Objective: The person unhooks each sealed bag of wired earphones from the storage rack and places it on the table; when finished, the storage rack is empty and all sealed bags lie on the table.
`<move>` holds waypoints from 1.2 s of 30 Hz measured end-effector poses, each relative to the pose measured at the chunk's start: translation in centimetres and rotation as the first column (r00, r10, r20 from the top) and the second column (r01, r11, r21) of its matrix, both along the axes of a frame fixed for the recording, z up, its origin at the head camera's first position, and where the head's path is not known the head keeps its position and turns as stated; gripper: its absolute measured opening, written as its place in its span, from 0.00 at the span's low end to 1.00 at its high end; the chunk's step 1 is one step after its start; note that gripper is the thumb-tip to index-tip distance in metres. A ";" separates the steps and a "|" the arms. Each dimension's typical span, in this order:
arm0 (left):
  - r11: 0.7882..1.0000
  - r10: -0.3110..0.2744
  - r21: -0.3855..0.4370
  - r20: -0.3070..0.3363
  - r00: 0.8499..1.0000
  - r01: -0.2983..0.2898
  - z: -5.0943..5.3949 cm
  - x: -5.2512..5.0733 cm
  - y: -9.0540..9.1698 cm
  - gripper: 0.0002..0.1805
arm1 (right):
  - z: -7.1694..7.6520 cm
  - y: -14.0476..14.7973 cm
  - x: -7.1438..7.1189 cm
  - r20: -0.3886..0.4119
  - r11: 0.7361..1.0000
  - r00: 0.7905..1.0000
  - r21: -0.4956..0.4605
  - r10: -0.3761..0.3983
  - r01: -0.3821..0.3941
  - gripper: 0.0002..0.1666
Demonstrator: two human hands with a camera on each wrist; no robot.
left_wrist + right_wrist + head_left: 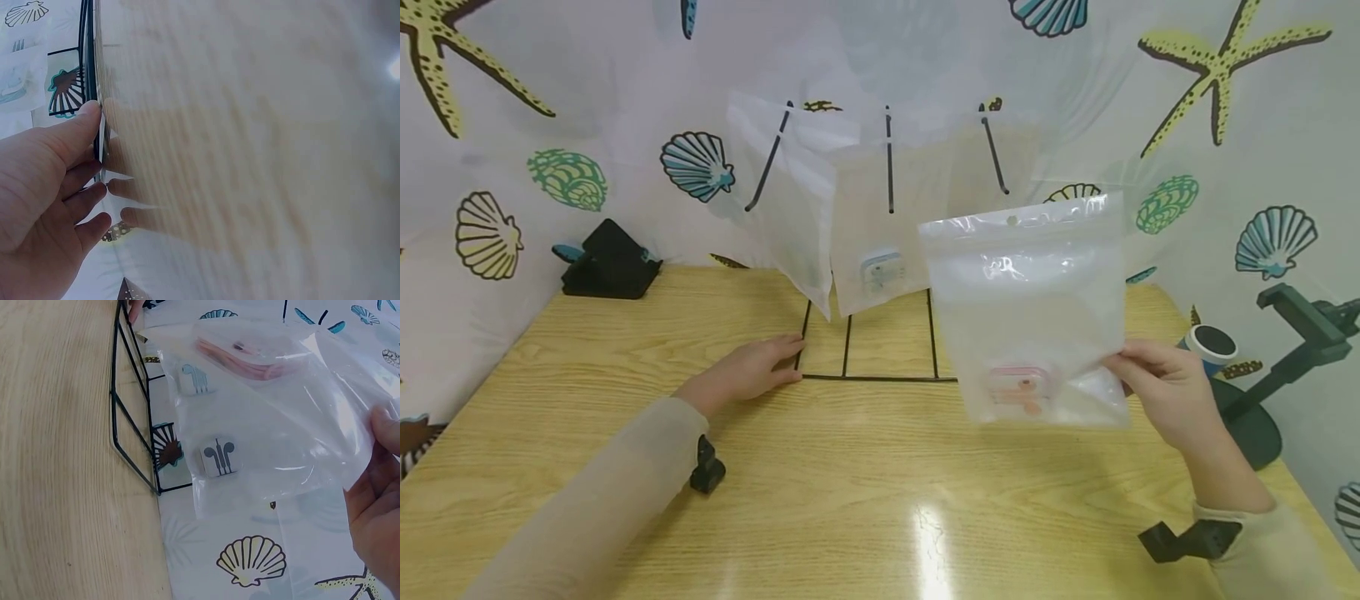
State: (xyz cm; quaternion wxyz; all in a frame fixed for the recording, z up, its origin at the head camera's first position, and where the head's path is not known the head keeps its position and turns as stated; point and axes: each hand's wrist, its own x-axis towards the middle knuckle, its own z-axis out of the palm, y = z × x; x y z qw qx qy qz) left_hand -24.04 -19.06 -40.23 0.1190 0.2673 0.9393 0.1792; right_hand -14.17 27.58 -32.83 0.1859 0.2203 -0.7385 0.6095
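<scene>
One white fabric backdrop point(625, 83), printed with starfish and shells, rises beyond a glossy, yellowish wood-grain table point(850, 500). At the far middle stands a black wire rack point(880, 379), its low frame on the table and three slanting prongs above. Nearer and to the right, a glossy whitish plastic bag point(1030, 317) with a pink item point(1022, 387) low inside is pinched at its lower right edge by the right hand point(1172, 392). Farther back, a frosted white bag point(797, 200) hangs at the left prong, and a translucent bag point(872, 217) with a pale blue item hangs at the middle one. The left hand point(752, 367), its fingers loosely extended, touches the rack's near left corner.

The held bag lies left of the right hand, roughly upright, nearly as wide as tall, so no long axis stands out; its top edge rises slightly rightward. From the head view, its small punched hole point(1011, 221) sits just below the near end of the thin black right prong point(994, 154); the gap in depth cannot be judged. Of the two hands, the right is nearer that prong.

Only the right wrist view shows a black earphone drawing point(219, 456); whether it is on the held bag or seen through it, I cannot tell. The left wrist view adds the thumb point(92, 112) against a dark wire.
</scene>
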 end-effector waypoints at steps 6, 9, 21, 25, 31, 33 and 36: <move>1.000 0.011 -0.007 0.007 1.000 -0.011 0.0 0.0 0.0 0.31 | -1.0 1.6 0.2 0.065 0.996 0.996 0.077 -0.054 0.049 0.21; 1.000 0.006 -0.006 0.007 1.000 -0.006 0.0 0.1 0.0 0.31 | -1.8 2.7 0.1 0.110 0.990 0.990 0.117 -0.085 0.072 0.20; 1.000 -0.010 0.000 -0.016 1.000 0.010 -0.8 -0.4 -0.4 0.32 | -4.1 5.9 -1.1 0.327 0.987 0.932 0.017 -0.158 0.161 0.15; 1.000 -0.014 0.000 -0.018 1.000 0.014 -1.0 -0.6 -0.5 0.32 | -4.1 6.2 -1.4 0.407 0.979 0.896 -0.019 -0.176 0.201 0.11; 1.000 -0.009 0.003 -0.012 1.000 0.009 -0.8 -0.5 -0.4 0.32 | -4.1 6.4 -2.1 0.493 0.960 0.828 0.063 -0.268 0.273 0.03; 1.000 -0.008 0.002 -0.010 1.000 0.008 -0.8 -0.5 -0.4 0.32 | -4.1 6.5 -2.6 0.508 0.956 0.814 0.074 -0.280 0.282 0.02; 1.000 -0.007 -0.002 -0.008 1.000 0.007 -0.8 -0.4 -0.4 0.32 | -4.3 6.6 -3.2 0.503 0.941 0.795 0.169 -0.338 0.293 0.09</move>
